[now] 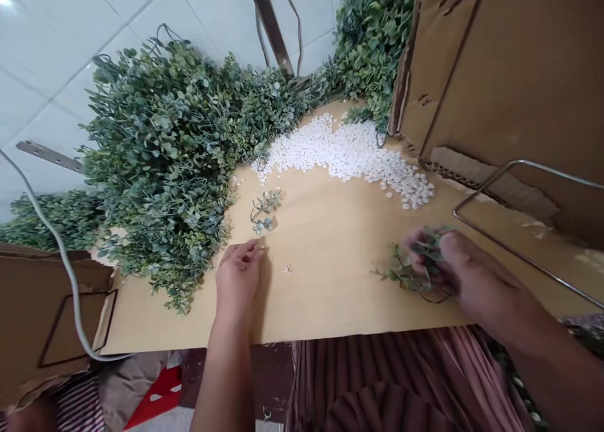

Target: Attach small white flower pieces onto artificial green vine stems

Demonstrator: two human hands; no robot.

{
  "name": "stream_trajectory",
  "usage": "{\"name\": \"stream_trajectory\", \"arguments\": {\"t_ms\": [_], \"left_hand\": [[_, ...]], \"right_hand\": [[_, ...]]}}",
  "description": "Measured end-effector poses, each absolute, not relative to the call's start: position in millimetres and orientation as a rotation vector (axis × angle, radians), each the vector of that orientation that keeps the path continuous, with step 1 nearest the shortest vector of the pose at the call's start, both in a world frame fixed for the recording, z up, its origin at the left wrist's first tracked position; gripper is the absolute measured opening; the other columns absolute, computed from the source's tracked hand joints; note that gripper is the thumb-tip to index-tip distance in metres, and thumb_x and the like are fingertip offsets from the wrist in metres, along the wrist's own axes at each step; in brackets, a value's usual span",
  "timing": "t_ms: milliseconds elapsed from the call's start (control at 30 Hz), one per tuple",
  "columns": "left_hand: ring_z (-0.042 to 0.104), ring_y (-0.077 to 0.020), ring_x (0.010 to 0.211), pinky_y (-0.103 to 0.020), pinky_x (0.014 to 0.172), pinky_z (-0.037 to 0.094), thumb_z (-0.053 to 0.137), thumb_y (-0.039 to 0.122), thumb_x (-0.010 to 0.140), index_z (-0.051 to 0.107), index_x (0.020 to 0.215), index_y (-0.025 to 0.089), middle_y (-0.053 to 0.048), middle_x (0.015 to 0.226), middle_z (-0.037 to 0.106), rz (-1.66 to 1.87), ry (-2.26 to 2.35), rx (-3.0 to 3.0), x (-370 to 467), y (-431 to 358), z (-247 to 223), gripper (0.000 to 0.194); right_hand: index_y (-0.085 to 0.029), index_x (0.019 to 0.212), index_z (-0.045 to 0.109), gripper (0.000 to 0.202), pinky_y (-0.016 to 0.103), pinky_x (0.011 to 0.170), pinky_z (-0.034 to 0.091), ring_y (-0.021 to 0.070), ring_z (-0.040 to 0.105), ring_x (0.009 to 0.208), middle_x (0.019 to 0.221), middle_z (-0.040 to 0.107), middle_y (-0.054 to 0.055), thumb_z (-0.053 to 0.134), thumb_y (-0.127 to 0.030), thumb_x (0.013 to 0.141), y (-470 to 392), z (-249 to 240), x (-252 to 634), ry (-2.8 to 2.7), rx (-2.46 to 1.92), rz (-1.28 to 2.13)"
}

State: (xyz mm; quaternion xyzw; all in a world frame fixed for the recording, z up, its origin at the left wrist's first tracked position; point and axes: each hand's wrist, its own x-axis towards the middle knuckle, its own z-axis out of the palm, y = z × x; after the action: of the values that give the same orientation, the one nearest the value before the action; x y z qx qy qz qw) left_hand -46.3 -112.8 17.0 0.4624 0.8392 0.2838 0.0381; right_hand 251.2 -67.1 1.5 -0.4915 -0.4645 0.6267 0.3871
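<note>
My right hand, slightly smeared by motion, is closed round an artificial leaf sprig above the right part of the tabletop. Its leaves stick out to the left of my fingers, and a thin stem hangs below. My left hand rests by the table's left part with thumb and fingers pinched together; whatever is between them is too small to make out. Just beyond it lies a small loose sprig. A tiny white piece sits on the wood to the right of that hand.
A big heap of artificial greenery fills the left and back. Small white discs are spread at the back centre. Cardboard and a bent metal rod stand at right. A white cable crosses the left side.
</note>
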Motion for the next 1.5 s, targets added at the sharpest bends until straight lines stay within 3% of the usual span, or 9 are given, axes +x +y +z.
{"name": "stream_trajectory", "arguments": {"t_ms": [233, 433, 700, 900, 1100, 1333, 1500], "left_hand": [[0.058, -0.0178, 0.069, -0.03, 0.069, 0.044, 0.061, 0.028, 0.067, 0.068, 0.072, 0.02, -0.004, 0.076, 0.066, 0.98, 2.46, 1.291, -49, -104, 6, 0.012], [0.05, -0.0102, 0.048, -0.022, 0.05, 0.041, 0.07, 0.03, 0.06, 0.062, 0.068, 0.016, 0.003, 0.05, 0.058, 1.337, 1.927, 0.944, -5, -107, 16, 0.018], [0.053, -0.0077, 0.045, -0.02, 0.048, 0.044, 0.074, 0.029, 0.062, 0.06, 0.063, 0.016, 0.002, 0.055, 0.062, 1.201, 1.34, 0.905, 78, -85, 24, 0.019], [0.053, -0.007, 0.051, -0.02, 0.056, 0.046, 0.078, 0.029, 0.057, 0.072, 0.073, 0.017, 0.002, 0.056, 0.062, 1.171, 1.254, 0.754, 83, -81, 17, 0.021], [0.048, -0.0058, 0.046, -0.02, 0.05, 0.043, 0.081, 0.034, 0.05, 0.071, 0.06, 0.018, 0.002, 0.05, 0.06, 1.195, 1.236, 0.661, 88, -82, 12, 0.022], [0.051, -0.0074, 0.051, -0.02, 0.055, 0.044, 0.08, 0.032, 0.054, 0.074, 0.073, 0.019, 0.002, 0.053, 0.061, 1.176, 1.243, 0.664, 86, -87, 10, 0.024], [0.054, -0.0074, 0.054, -0.02, 0.057, 0.045, 0.079, 0.028, 0.056, 0.073, 0.07, 0.019, 0.002, 0.055, 0.063, 1.17, 1.224, 0.665, 85, -90, 8, 0.018]], "right_hand": [[-0.021, 0.064, 0.052, 0.039, 0.022, 0.054, 0.043, 0.0121, 0.047, 0.058, 0.061, 0.046, -0.001, 0.047, -0.055, 0.082, -69, 1, 243, -1.504, -1.145, 1.54], [-0.018, 0.07, 0.05, 0.035, 0.021, 0.047, 0.034, 0.0089, 0.039, 0.052, 0.06, 0.039, -0.003, 0.039, -0.045, 0.089, -68, 9, 236, -1.606, -1.087, 1.567], [-0.019, 0.063, 0.042, 0.034, 0.021, 0.049, 0.03, 0.0096, 0.034, 0.053, 0.056, 0.032, -0.005, 0.036, -0.039, 0.09, -73, 15, 231, -1.702, -1.047, 1.564], [-0.019, 0.057, 0.039, 0.034, 0.021, 0.047, 0.028, 0.009, 0.034, 0.05, 0.052, 0.031, -0.005, 0.041, -0.033, 0.087, -75, 11, 230, -1.678, -1.094, 1.501], [-0.017, 0.059, 0.048, 0.028, 0.021, 0.049, 0.033, 0.0091, 0.039, 0.052, 0.053, 0.04, -0.004, 0.042, -0.028, 0.084, -74, 11, 223, -1.635, -1.064, 1.469], [-0.017, 0.061, 0.051, 0.025, 0.02, 0.053, 0.037, 0.0091, 0.044, 0.055, 0.056, 0.047, -0.003, 0.043, -0.024, 0.084, -73, 9, 218, -1.549, -1.035, 1.473], [-0.017, 0.058, 0.048, 0.025, 0.02, 0.052, 0.035, 0.0087, 0.043, 0.054, 0.054, 0.045, -0.004, 0.043, -0.023, 0.082, -73, 9, 218, -1.578, -1.047, 1.422]]}}
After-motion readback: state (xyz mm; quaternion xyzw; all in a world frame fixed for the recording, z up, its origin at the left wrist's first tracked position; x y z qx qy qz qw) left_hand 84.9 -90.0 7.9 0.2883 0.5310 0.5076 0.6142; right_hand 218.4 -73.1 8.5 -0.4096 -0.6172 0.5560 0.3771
